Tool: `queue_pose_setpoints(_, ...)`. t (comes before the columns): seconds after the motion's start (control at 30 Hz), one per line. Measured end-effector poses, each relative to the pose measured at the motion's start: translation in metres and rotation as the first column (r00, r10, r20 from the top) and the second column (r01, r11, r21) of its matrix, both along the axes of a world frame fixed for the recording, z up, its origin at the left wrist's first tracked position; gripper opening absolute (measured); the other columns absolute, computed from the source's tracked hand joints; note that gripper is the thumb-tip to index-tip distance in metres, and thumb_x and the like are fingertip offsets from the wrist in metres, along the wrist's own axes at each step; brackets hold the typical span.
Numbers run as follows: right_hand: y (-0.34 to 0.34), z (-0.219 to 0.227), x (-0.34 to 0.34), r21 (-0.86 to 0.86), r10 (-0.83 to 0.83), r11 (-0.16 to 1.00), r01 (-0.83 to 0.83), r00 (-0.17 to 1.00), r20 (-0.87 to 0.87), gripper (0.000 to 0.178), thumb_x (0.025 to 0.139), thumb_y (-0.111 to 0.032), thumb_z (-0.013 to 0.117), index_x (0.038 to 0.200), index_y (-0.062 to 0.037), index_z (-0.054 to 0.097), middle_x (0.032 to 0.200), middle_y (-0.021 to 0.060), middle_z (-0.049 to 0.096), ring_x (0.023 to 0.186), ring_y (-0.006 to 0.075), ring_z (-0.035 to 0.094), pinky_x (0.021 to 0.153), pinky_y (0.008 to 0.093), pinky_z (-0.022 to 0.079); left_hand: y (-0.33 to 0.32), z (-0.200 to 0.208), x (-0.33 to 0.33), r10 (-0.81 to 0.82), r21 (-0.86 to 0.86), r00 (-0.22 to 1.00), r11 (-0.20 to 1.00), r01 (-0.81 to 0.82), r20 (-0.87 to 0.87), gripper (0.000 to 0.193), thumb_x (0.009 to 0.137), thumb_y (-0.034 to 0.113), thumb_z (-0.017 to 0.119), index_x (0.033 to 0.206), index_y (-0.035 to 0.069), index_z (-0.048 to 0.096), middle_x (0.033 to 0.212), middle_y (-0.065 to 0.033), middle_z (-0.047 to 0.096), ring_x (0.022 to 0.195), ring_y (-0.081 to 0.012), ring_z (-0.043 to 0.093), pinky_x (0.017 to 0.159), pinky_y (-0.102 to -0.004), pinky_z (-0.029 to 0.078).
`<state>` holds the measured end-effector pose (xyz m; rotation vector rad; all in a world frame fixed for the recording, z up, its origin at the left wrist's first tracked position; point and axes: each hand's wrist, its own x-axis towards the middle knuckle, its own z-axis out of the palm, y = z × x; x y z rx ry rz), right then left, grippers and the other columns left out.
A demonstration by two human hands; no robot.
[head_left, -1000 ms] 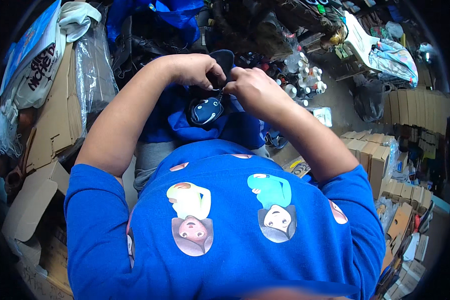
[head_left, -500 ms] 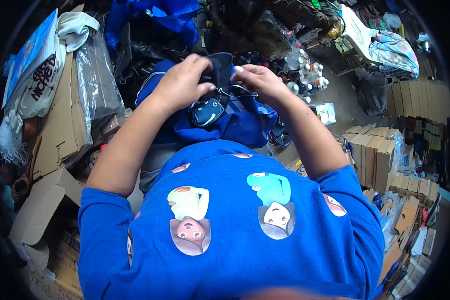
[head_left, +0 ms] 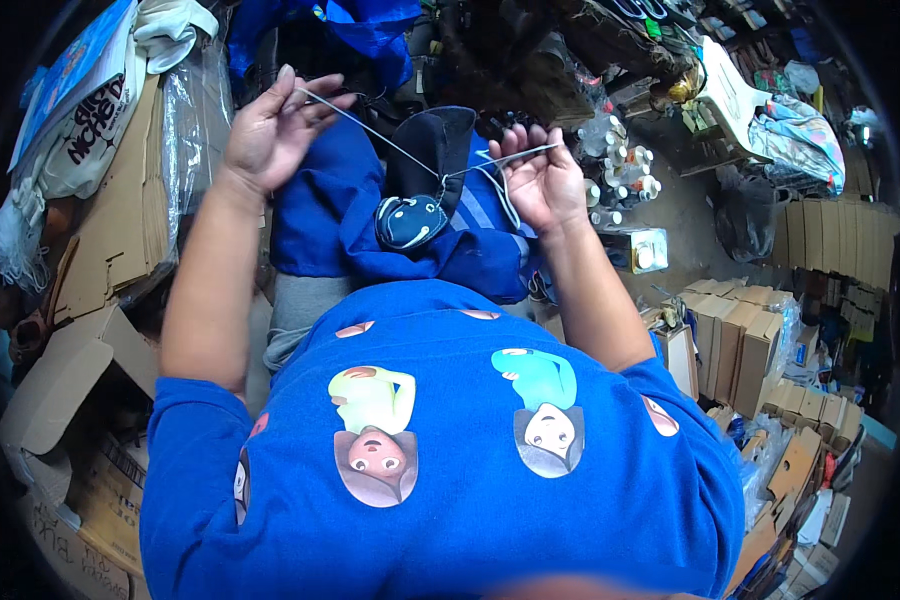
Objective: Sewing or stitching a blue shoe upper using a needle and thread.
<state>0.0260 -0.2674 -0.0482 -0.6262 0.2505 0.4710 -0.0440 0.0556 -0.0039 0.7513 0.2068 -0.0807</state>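
Observation:
In my lap lies what looks like a dark shoe, with a rounded navy part (head_left: 410, 222) marked in white and a taller black part (head_left: 438, 140) standing up behind it. From where these two meet, a pale thread (head_left: 370, 130) runs out tight to both sides. My left hand (head_left: 282, 135), up and to the left, pinches one end with the other fingers loosely spread. On the right, the other end is gripped by my right hand (head_left: 542, 185), palm up, and a slack loop hangs beside it. Blue cloth (head_left: 320, 215) with pale stripes covers my knees under the shoe.
White-capped bottles (head_left: 625, 170) stand on the floor to the right, near stacked cardboard pieces (head_left: 740, 335). A white plastic chair (head_left: 725, 90) with cloth is beyond. At left are flat cardboard (head_left: 120, 215), an open carton (head_left: 65, 375) and a cloth bag (head_left: 80, 140).
Both hands were close together at the shoe. They have since drawn apart, the left one up and outward, the right a little outward, pulling the thread taut.

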Motion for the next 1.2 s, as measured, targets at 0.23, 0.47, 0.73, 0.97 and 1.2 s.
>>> queue_pose_setpoints(0.23, -0.01, 0.013, -0.024, -0.099, 0.216, 0.972, -0.215, 0.976, -0.003, 0.044, 0.1, -0.038, 0.042, 0.064, -0.0124, 0.039, 0.052, -0.0008, 0.028, 0.046, 0.013, 0.026, 0.06, 0.0333, 0.037, 0.0, -0.031, 0.011, -0.052, -0.2, 0.997, 0.979, 0.04, -0.053, 0.047, 0.097, 0.038, 0.048, 0.059, 0.013, 0.038, 0.057, -0.0009, 0.035, 0.055, -0.0155, 0.037, 0.066, -0.034, 0.041)
queue_pose_setpoints(0.47, -0.036, 0.018, -0.025, -0.261, 0.244, 0.938, -0.23, 0.969, 0.023, 0.039, 0.099, -0.034, 0.044, 0.069, -0.0104, 0.046, 0.06, 0.0048, 0.045, 0.056, 0.018, 0.046, 0.068, 0.0401, 0.046, 0.013, -0.039, 0.003, 0.17, 0.011, 0.968, 0.985, -0.171, -0.183, 0.046, 0.098, 0.037, 0.047, 0.059, 0.015, 0.039, 0.055, -0.0009, 0.04, 0.05, -0.0145, 0.042, 0.061, -0.0319, 0.041)
queue_pose_setpoints(0.73, -0.096, 0.047, 0.002, -0.944, 0.732, 0.011, 0.329, 0.641, 0.231, 0.033, 0.083, -0.018, 0.067, 0.113, -0.005, 0.062, 0.106, 0.0101, 0.065, 0.099, 0.023, 0.06, 0.091, 0.0344, 0.046, 0.013, -0.002, 0.002, -0.015, 0.964, 0.984, 0.203, -0.173, 0.179, 0.033, 0.088, 0.031, 0.06, 0.101, 0.001, 0.067, 0.096, -0.0141, 0.068, 0.088, -0.0227, 0.064, 0.086, -0.0345, 0.049)
queue_pose_setpoints(0.97, 0.025, 0.065, -0.001, -0.961, 0.995, 0.024, 0.276, 0.091, 0.051, 0.022, 0.086, -0.021, 0.064, 0.087, 0.0004, 0.063, 0.076, 0.0138, 0.058, 0.069, 0.021, 0.056, 0.065, 0.036, 0.045, -0.103, -0.021, 0.031, -0.434, 0.995, 0.899, 0.102, -0.007, 0.051, 0.055, 0.075, 0.022, 0.073, 0.122, 0.004, 0.051, 0.121, -0.0203, 0.051, 0.117, -0.0337, 0.05, 0.101, -0.039, 0.04)
queue_pose_setpoints(1.2, 0.016, 0.078, -0.026, -0.996, 0.964, 0.019, 0.09, 0.262, 0.042, 0.023, 0.083, -0.021, 0.06, 0.077, 0.0018, 0.058, 0.067, 0.0202, 0.054, 0.06, 0.0286, 0.055, 0.06, 0.0402, 0.044, -0.106, -0.029, 0.038, -0.449, 0.99, 0.894, 0.13, 0.064, 0.001, 0.053, 0.073, 0.022, 0.075, 0.118, 0.002, 0.054, 0.117, -0.0195, 0.051, 0.112, -0.0337, 0.052, 0.098, -0.0377, 0.042)
